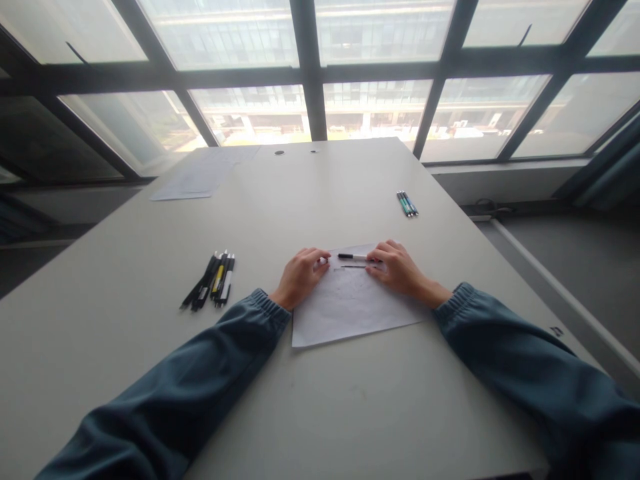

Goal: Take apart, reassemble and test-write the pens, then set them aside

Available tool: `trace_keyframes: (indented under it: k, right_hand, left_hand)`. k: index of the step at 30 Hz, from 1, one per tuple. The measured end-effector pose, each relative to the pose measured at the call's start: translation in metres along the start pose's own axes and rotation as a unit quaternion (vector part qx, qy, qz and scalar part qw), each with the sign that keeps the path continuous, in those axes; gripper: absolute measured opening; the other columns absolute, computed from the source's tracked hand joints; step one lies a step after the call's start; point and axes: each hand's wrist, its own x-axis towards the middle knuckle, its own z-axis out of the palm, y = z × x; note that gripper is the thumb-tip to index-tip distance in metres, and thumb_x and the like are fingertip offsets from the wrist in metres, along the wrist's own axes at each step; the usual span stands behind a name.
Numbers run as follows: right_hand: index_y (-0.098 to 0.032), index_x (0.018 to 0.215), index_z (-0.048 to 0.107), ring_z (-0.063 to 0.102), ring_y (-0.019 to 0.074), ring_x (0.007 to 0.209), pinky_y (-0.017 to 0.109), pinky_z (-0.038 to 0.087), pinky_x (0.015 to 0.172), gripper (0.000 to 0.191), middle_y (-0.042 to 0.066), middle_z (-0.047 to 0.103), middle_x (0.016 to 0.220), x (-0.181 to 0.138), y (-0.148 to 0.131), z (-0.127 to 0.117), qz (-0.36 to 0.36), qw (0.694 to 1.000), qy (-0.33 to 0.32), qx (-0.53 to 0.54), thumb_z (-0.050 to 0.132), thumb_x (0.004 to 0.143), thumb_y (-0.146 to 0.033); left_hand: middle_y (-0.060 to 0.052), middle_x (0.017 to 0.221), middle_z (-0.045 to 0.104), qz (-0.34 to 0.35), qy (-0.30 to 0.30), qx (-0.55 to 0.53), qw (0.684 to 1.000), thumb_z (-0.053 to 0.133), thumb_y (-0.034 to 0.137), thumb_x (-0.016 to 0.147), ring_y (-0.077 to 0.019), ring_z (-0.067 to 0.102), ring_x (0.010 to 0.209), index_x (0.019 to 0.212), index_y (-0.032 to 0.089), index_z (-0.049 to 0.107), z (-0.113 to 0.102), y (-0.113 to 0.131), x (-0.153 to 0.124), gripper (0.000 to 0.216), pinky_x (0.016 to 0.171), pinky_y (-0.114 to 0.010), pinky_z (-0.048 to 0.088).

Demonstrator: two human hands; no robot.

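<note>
Grey table (125,320) by windows. Right hand (397,267) pinched pen (353,257) over paper (350,310); left hand (300,275) curled alongside, its grasp unclear.

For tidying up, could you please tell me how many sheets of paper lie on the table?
2. The near sheet lies under the left hand and right hand, which holds a pen; the far sheet lies at the far left corner, possibly several overlapping.

Matt paper sheet (350,307), smooth matt tbl (320,193), plastic marker (351,257)
</note>
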Motion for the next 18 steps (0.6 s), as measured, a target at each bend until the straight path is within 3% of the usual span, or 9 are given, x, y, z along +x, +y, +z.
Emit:
trace_keyframes:
  k: [8, 13, 18]
  right_hand:
    - [-0.022, 0.097, 0.07, 0.054, 0.026, 0.097, 0.04, 0.037, 0.087, 0.01, 0.006, 0.068, 0.093, 0.0017, 0.0022, -0.0015, 0.028, 0.999, 0.002, -0.022, 0.07, 0.089, -0.029]
    - [-0.023, 0.094, 0.071, 0.056, 0.0251, 0.095, 0.04, 0.036, 0.089, 0.008, 0.005, 0.069, 0.091, 0.0012, 0.0025, 0.0001, 0.021, 0.999, 0.026, -0.018, 0.07, 0.089, -0.029]
    - [-0.022, 0.087, 0.07, 0.057, 0.0233, 0.089, 0.039, 0.037, 0.086, 0.01, 0.005, 0.069, 0.085, 0.0013, 0.0011, -0.0003, 0.029, 0.996, 0.086, -0.014, 0.063, 0.094, -0.025]
  left_hand:
    - [-0.007, 0.122, 0.066, 0.039, 0.007, -0.026, 0.999, 0.062, 0.023, 0.092, -0.0227, 0.062, 0.11, 0.119, 0.022, 0.065, 0.0018, -0.0011, 0.0005, 0.027, 0.1, -0.038, 0.05]
    - [-0.006, 0.105, 0.066, 0.078, 0.043, 0.008, 0.996, 0.062, 0.025, 0.094, -0.0227, 0.06, 0.101, 0.106, 0.022, 0.071, 0.0011, 0.0008, 0.0006, 0.015, 0.094, -0.039, 0.051]
    - [-0.004, 0.092, 0.068, 0.081, 0.035, -0.012, 0.996, 0.059, 0.027, 0.096, -0.0191, 0.062, 0.089, 0.095, 0.022, 0.072, 0.0008, 0.0042, 0.0002, 0.014, 0.086, -0.034, 0.05]
